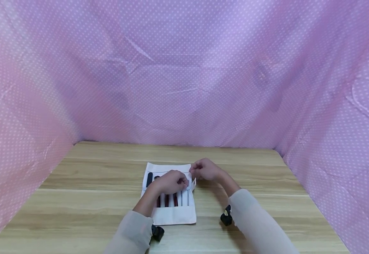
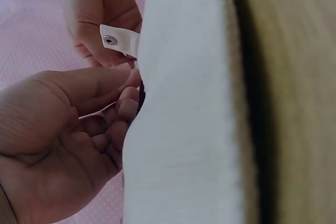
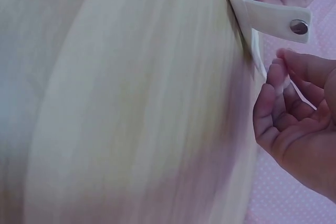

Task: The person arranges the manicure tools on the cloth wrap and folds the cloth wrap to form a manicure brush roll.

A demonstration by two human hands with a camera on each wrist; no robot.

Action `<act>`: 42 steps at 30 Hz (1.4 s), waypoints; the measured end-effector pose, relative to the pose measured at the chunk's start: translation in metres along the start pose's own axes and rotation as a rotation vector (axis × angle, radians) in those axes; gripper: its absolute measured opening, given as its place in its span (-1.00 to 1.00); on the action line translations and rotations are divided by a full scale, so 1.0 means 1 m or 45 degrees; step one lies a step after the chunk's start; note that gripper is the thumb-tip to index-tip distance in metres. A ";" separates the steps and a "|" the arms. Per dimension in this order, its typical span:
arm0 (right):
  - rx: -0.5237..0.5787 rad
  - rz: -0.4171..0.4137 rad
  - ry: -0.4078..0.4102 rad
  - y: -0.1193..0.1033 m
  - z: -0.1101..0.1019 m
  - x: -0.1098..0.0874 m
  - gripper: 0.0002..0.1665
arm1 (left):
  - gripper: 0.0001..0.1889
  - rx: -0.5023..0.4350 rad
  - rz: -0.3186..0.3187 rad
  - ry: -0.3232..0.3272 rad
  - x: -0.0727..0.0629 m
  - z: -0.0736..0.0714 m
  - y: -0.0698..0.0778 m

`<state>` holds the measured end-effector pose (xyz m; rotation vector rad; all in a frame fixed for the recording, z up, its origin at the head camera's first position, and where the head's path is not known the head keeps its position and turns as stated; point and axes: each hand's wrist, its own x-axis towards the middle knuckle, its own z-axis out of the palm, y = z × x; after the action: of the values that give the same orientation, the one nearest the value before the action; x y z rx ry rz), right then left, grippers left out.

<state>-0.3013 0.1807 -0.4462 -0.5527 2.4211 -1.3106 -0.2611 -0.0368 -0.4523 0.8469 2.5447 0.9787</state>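
A white cloth tool roll point(image 1: 173, 215) lies unfolded on the table, several slim tools upright in its slots. Some have dark red handles point(image 1: 167, 200); one has a black end point(image 1: 149, 179), and thin metal rods point(image 1: 188, 197) stand at the right. Over the upper right slots, my left hand point(image 1: 171, 181) has its thumb and fingers pinched together at a dark tool end point(image 2: 141, 94), mostly hidden by fingers and cloth. My right hand point(image 1: 206, 169) pinches at the roll's upper right edge. Between the hands, a white strap with a metal snap point(image 3: 299, 27) sticks out from the side.
The wooden table point(image 1: 76, 197) extends around the roll. Pink dotted cloth point(image 1: 178, 77) hangs behind and along both sides. Black wrist cameras point(image 1: 226, 216) sit at the cuffs of the light sleeves point(image 1: 260, 218).
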 end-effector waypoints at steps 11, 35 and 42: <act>-0.196 -0.171 0.223 -0.024 0.003 -0.017 -0.82 | -0.86 0.151 -0.080 0.049 -0.002 -0.033 0.004; -1.563 -0.591 -0.179 -0.055 0.086 -0.074 -0.21 | -0.61 0.657 -0.033 -0.019 0.001 -0.052 -0.051; -1.430 -0.501 -0.231 -0.040 0.070 -0.077 -0.25 | -0.59 0.733 0.024 0.002 -0.013 -0.053 -0.060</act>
<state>-0.1947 0.1475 -0.4407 -1.3769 2.7704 0.1726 -0.2994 -0.1076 -0.4539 1.0055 2.8616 0.2328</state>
